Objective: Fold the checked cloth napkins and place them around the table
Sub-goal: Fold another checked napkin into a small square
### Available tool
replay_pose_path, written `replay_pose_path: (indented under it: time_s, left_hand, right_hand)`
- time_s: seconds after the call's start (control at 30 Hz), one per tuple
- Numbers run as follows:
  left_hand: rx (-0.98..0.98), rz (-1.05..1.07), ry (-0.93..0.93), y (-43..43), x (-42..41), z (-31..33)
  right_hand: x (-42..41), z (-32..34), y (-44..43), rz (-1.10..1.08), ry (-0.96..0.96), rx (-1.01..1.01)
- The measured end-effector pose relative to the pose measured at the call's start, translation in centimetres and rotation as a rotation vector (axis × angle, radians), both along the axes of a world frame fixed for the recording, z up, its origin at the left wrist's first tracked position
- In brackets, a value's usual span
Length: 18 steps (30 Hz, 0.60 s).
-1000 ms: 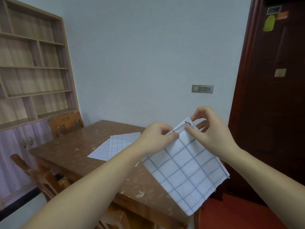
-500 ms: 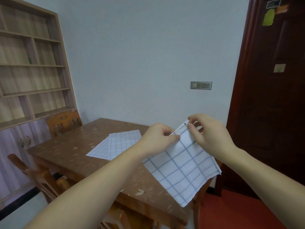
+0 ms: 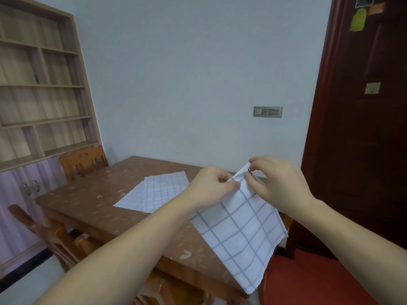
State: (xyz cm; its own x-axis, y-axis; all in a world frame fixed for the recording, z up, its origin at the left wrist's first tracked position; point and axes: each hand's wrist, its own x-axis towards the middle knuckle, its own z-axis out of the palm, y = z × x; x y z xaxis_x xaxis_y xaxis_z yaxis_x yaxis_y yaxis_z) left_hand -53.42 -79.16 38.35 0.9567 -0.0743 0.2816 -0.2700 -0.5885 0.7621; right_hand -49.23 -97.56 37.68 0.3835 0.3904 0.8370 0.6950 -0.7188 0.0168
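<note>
A white napkin with blue checks (image 3: 240, 234) hangs in the air over the near right corner of the brown table (image 3: 88, 201). My left hand (image 3: 211, 183) and my right hand (image 3: 277, 181) both pinch its top corner, close together, and the cloth drapes down and to the right below them. More checked napkins (image 3: 156, 192) lie flat and overlapping on the tabletop, left of my hands.
Wooden chairs stand at the far left end (image 3: 83, 161) and along the near side (image 3: 46, 236) of the table. An open shelf unit (image 3: 41, 89) fills the left wall. A dark red door (image 3: 361, 119) is at right, with red floor (image 3: 312, 282) below it.
The napkin's hanging part has shifted a little and my fingers have reworked their pinch at its top corner. Both hands stay close together above the table's corner.
</note>
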Motion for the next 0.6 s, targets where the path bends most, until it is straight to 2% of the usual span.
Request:
replay_pose_path:
  time_s: [0.13,0.27,0.33,0.4,0.47,0.53,0.6]
  left_hand:
    - [0.03,-0.018,-0.052,-0.2,-0.1,-0.2]
    - [0.177,-0.033,-0.134,-0.5,-0.2,-0.4]
    - [0.25,-0.023,-0.153,-0.5,-0.1,-0.5]
    - [0.317,-0.008,-0.158,-0.5,0.0,-0.6]
    - [0.4,0.01,-0.166,-0.5,0.0,-0.6]
    - [0.458,0.018,-0.179,-0.5,-0.1,-0.4]
    - [0.481,0.019,-0.192,-0.5,-0.2,-0.2]
  right_hand:
    - [-0.1,-0.3,0.3,-0.066,-0.006,0.018]
    - [-0.1,-0.1,0.5,-0.14,-0.067,-0.036]
    - [-0.3,0.0,0.4,-0.153,-0.039,-0.033]
    - [-0.8,0.2,0.7,-0.199,0.085,0.005]
    - [-1.1,0.4,0.9,-0.232,0.358,0.098]
    - [-1.1,0.9,0.6,-0.112,0.63,0.302]
    - [-1.4,1.0,0.3,-0.022,0.701,0.377]
